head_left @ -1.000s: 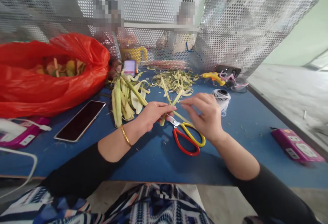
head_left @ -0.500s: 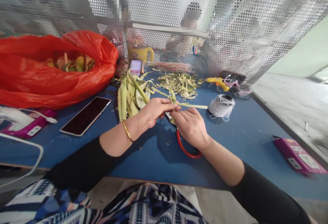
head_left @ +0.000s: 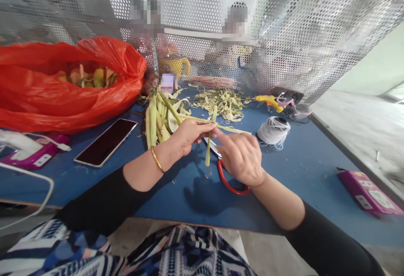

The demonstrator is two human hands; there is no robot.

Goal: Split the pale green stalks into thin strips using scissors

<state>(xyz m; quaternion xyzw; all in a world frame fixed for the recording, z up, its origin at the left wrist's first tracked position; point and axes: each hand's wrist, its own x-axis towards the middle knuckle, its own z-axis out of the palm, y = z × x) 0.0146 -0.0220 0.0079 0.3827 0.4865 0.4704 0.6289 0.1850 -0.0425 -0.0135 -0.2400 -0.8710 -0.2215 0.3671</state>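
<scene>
Thin pale-green strips of leaf, like corn husk, cross at the fingertips of my left hand (head_left: 192,135), which pinches them. One husk strip (head_left: 207,152) hangs down towards the table; another runs right, behind my right hand (head_left: 241,156). Slightly blurred, my right hand has its index finger stretched to the crossing, its other fingers loosely bent, with nothing visibly gripped. Under it lie scissors with red handles (head_left: 224,181), blades pointing up-left and partly hidden. Left of the hands is a bundle of green husks (head_left: 153,120).
Husk scraps (head_left: 221,103) lie behind the hands. A white thread spool (head_left: 273,131), yellow glue gun (head_left: 268,101) and glasses (head_left: 296,112) are right. A phone (head_left: 107,143), red plastic bag (head_left: 104,103) and purple power strip (head_left: 38,152) are left; another power strip (head_left: 369,192) is far right.
My right hand has drawn back slightly to the right from the left fingertips. One strip now hangs downward below the crossing. My left hand has stayed nearly in place.
</scene>
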